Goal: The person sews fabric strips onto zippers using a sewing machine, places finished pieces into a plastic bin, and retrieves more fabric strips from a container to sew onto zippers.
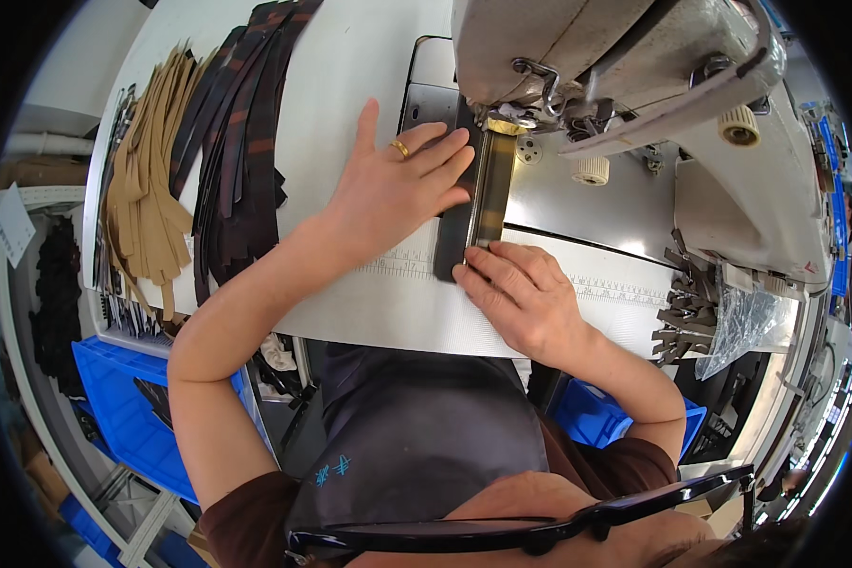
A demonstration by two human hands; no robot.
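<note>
Near the table's front edge (pixel 388 327), the right hand (pixel 530 303) pinches a dark strip (pixel 453 248), the left hand (pixel 383 194) loosely spread across it, seemingly mid-sewing, probably next needing straight feeding.

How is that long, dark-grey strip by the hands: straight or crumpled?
Straight. The dark-grey strip has smooth edges between left hand and right hand.
</note>
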